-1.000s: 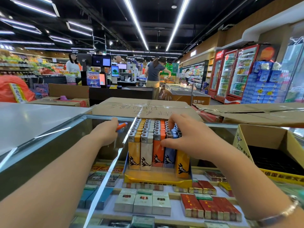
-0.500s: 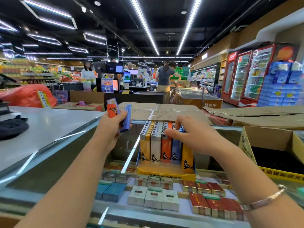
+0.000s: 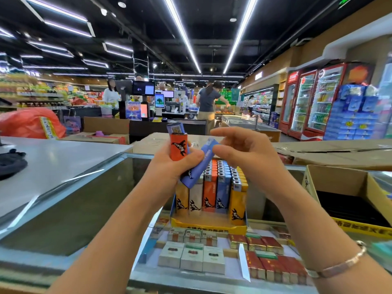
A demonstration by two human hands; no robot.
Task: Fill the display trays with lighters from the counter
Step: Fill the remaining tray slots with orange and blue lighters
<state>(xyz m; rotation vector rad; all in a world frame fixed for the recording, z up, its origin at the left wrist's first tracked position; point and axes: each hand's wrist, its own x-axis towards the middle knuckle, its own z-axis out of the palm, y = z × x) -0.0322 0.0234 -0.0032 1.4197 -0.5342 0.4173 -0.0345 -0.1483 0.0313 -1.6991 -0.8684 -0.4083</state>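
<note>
Now left hand (image 3: 169,166) grips orange lighter (image 3: 178,148); right hand (image 3: 244,153) pinches blue lighter (image 3: 199,164).

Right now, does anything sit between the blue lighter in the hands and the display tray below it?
Nothing visible does. The blue lighter, held by the left hand and touched by the right hand, hangs directly above the display tray. Only the tray's own standing lighters lie beneath.

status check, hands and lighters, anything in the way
Left hand grips orange lighter and blue lighters. Right hand pinches tilted blue lighter. Display tray nearly full below. Nothing blocking.
</note>
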